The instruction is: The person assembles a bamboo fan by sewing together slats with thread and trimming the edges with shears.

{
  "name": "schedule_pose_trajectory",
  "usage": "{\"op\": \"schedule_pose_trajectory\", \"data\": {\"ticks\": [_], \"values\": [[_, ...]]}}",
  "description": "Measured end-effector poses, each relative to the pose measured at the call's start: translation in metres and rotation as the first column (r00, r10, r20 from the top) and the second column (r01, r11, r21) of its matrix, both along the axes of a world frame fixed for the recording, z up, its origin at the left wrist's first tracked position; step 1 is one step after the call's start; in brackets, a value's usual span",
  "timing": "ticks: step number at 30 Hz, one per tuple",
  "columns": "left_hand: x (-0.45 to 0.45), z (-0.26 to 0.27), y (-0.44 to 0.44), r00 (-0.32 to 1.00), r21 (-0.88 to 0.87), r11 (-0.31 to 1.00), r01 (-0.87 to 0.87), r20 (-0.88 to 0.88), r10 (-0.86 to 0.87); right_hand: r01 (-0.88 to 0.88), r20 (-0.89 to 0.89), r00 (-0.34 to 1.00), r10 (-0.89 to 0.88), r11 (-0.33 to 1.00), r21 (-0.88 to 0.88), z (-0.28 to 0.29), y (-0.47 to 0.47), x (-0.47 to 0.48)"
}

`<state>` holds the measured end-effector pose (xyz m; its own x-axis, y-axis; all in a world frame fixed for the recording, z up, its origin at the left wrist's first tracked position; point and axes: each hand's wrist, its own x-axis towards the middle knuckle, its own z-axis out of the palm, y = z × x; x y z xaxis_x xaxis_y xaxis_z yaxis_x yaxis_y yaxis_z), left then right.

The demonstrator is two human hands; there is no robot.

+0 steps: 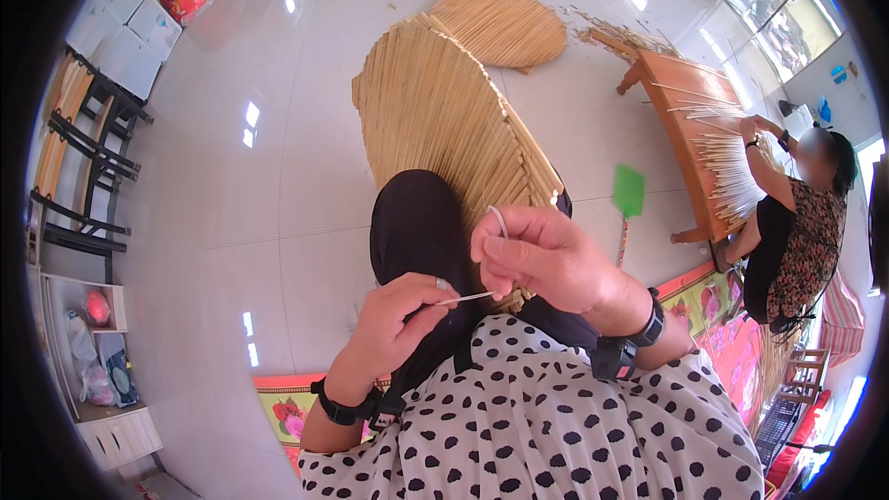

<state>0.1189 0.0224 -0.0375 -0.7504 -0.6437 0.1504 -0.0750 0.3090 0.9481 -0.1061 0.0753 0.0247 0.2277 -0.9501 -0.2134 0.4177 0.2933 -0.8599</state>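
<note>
A thin pale cord (472,297) runs between my two hands above my lap. My left hand (410,319) pinches one part of it between thumb and fingers. My right hand (549,257) is closed around another part, and a loop of the cord rises over its index finger. Under and beyond my right hand, a large rounded mat of straw-like stalks (430,104) leans across my knees, its near end partly hidden by that hand. A narrow row of stalk ends runs along the mat's right edge.
A round stalk mat (503,28) lies on the floor ahead, near loose stalks (625,31). At right, a person (806,222) handles pale stalks on a low wooden table (684,132). A green fly swatter (628,189) is on the floor. Folded black-framed furniture (90,153) stands left.
</note>
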Motion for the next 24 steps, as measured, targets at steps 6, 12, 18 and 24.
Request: {"op": "schedule_pose_trajectory", "data": {"ticks": [6,12,18,24], "values": [[0.009,0.013,-0.012,0.996,-0.065,0.998,-0.022,0.088,0.027,-0.004,-0.205,0.979,-0.012,0.997,-0.08,0.014,0.008,0.0],[0.03,0.026,-0.024,0.976,-0.32,0.922,-0.217,-0.058,0.21,0.032,-0.28,0.959,-0.041,0.999,-0.036,0.014,0.021,-0.008],[0.043,0.045,-0.025,0.948,-0.41,0.855,-0.319,-0.131,0.291,0.034,-0.273,0.962,-0.028,0.999,0.018,0.011,0.027,-0.009],[0.057,0.047,-0.026,0.907,-0.311,0.874,-0.374,-0.321,0.273,0.001,-0.243,0.97,0.005,1.0,0.024,0.015,0.031,-0.007]]}}
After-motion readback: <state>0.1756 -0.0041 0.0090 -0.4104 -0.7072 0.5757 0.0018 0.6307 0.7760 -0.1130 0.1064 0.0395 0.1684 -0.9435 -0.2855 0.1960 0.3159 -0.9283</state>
